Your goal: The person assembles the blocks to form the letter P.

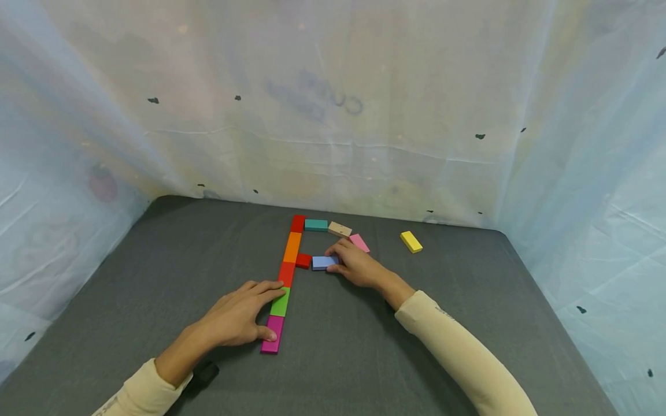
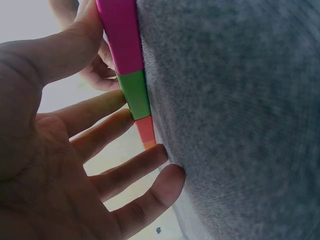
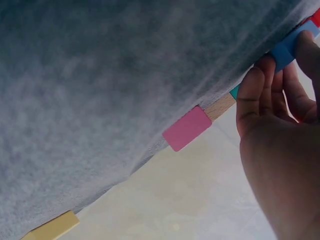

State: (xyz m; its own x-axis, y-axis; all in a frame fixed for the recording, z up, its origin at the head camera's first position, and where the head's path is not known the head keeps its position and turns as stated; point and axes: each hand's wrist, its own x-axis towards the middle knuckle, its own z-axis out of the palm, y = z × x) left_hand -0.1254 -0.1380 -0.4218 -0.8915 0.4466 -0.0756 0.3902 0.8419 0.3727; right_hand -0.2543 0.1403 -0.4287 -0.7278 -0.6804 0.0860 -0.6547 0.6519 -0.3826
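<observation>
My right hand (image 1: 356, 264) pinches a light blue block (image 1: 324, 263) between thumb and fingers, flat on the grey surface. Its left end is close to a small red block (image 1: 303, 261). My left hand (image 1: 236, 315) has its fingers spread along a straight column of blocks. The thumb rests on the magenta block (image 1: 273, 335) at the near end, and fingertips touch the green block (image 1: 280, 302) and the red-orange block (image 1: 286, 274). Above these, the column continues with an orange block (image 1: 292, 247) and a red block (image 1: 298, 223).
From the column's top, a teal block (image 1: 316, 225), a wooden block (image 1: 340, 229) and a pink block (image 1: 359, 242) curve rightward. A yellow block (image 1: 411, 242) lies apart at the right. Pale curtains (image 1: 333, 115) hang around the grey table (image 1: 442, 318).
</observation>
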